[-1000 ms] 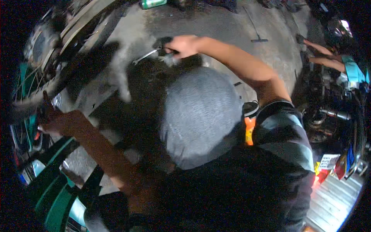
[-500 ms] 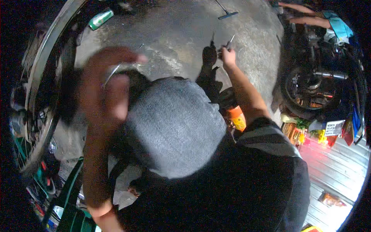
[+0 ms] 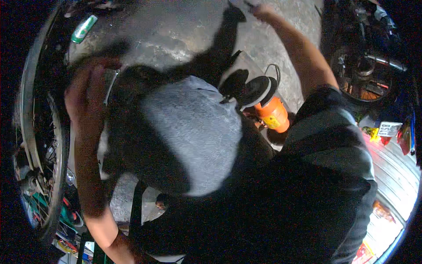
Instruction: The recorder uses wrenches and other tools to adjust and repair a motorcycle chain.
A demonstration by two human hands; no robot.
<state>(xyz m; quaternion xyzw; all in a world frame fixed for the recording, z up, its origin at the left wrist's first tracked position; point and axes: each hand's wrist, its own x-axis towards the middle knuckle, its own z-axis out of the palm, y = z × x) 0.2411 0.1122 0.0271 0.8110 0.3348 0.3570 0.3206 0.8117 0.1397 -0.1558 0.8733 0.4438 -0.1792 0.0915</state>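
Note:
My left hand is raised at the left, in shadow and smeared by motion. Beside it shows a slim silver tool, like a wrench; I cannot tell whether my fingers hold it. My right arm stretches far forward to the upper edge, where my right hand is closed around a dark screwdriver, mostly cut off by the frame. Rounded grey ribbed fabric, like a cap, fills the middle and hides what lies beneath. Right of it stands an orange cylindrical thing with a yellow label and dark round discs.
At the left stands a bicycle wheel. A green and white can lies on the concrete floor. A motorcycle stands at the right, with a pale ribbed metal surface below it.
My right hand has moved forward to the upper edge with the screwdriver. My left hand has shifted left, away from the grey fabric. More of the orange thing now shows.

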